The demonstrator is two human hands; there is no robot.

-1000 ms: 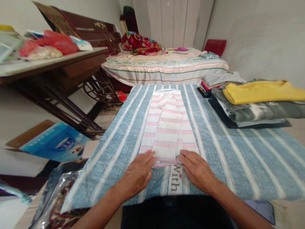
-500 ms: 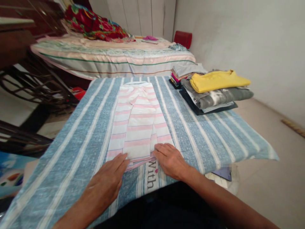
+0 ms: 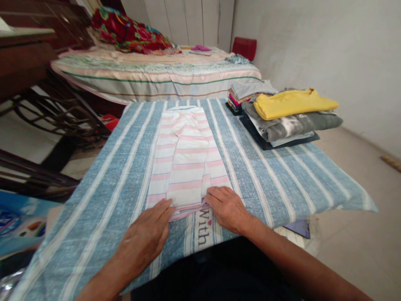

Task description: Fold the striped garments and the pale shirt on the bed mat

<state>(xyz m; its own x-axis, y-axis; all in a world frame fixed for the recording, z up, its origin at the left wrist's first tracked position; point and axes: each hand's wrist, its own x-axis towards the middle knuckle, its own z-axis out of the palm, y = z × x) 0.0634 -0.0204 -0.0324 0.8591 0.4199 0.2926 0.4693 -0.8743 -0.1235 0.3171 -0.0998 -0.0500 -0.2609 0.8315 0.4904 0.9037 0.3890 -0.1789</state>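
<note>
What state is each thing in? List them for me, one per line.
Striped garment: folded long, lying flat
Left hand: fingers extended, resting on its near edge
Right hand: fingers bent at that edge, grip unclear
Tie-dye garment: folded
Yellow garment: folded, lying on that one
Blue cloth: spread out
Floral blanket: bunched up
Wardrobe doors: appear shut

A big bed (image 3: 163, 85) stands at the top of the frame, with green and brown lines on its sheet. A red flowery blanket (image 3: 125, 31) sits bunched up on its left side, and a small bright pink cloth (image 3: 201, 48) lies near the middle. Tall pale doors (image 3: 194, 21) rise behind. A dark wooden stand (image 3: 28, 48) with a wheel (image 3: 46, 115) is at the left. A blue printed pack (image 3: 21, 221) shows at the lower left.
</note>
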